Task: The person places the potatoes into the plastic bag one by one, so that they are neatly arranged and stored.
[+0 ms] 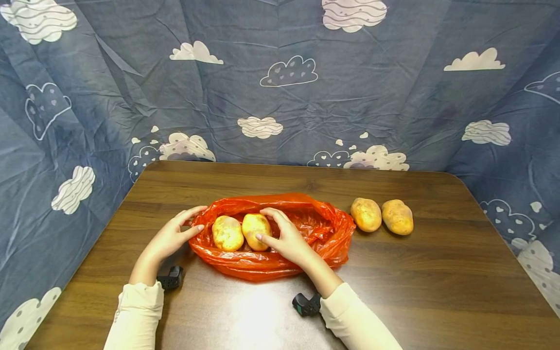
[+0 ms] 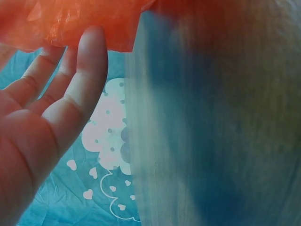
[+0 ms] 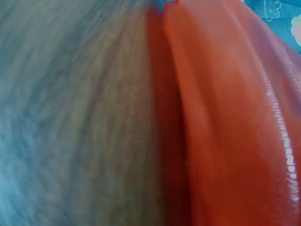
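at the near side of the table (image 1: 442, 287), the left cream sleeve (image 1: 136, 313) and right cream sleeve (image 1: 356, 318) stretch forward, a small black device (image 1: 171, 278) beside each wrist. and here's the right hand (image 1: 290, 241), thumb and fingers curled about the right-hand potato (image 1: 253, 226), holding it inside the red plastic bag (image 1: 258, 270)! just beside it sits the left-hand potato (image 1: 228, 233), in the bag too. the left hand (image 1: 169, 237) is wide, thumb and fingers loosely parted, touching the bag's left end. further out, towards the table's far right corner, a third potato (image 1: 366, 215) and a fourth potato (image 1: 398, 217) rest side by side, right of the bag. and beyond the far edge hangs blue cloth (image 1: 302, 107) printed with white clouds (image 1: 354, 14)!
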A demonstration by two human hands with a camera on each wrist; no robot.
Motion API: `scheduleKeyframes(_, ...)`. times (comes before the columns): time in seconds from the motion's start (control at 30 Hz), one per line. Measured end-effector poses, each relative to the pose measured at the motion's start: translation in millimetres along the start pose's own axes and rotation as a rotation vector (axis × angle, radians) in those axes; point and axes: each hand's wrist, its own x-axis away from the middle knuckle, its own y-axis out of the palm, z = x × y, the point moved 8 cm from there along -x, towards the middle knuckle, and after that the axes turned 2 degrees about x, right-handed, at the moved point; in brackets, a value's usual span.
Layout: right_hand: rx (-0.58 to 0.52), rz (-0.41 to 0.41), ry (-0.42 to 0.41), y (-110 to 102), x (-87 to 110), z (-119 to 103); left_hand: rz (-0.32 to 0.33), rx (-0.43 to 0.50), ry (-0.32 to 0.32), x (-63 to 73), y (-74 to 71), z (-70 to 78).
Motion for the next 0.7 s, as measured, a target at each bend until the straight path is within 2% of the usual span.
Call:
scheduleKeyframes(0.3,-0.06,0.037,-0.068,-18,2.3,-19,-0.005,-0.011,-0.01,0.8,-0.6,0.5)
scheduleKeyframes(0.4,-0.08,0.055,-0.084,-29,4.1,-35,-0.004,-0.012,-0.009,0.8,-0.5,1.0)
scheduleKeyframes(0.57,-0.119,0.071,-0.068,-48,8.5,-62,-0.001,-0.013,-0.012,1.0,-0.7,2.3)
scheduleKeyframes(0.7,-0.157,0.1,-0.068,-60,10.3,-62,0.0,-0.014,-0.012,1.1,-0.7,3.6)
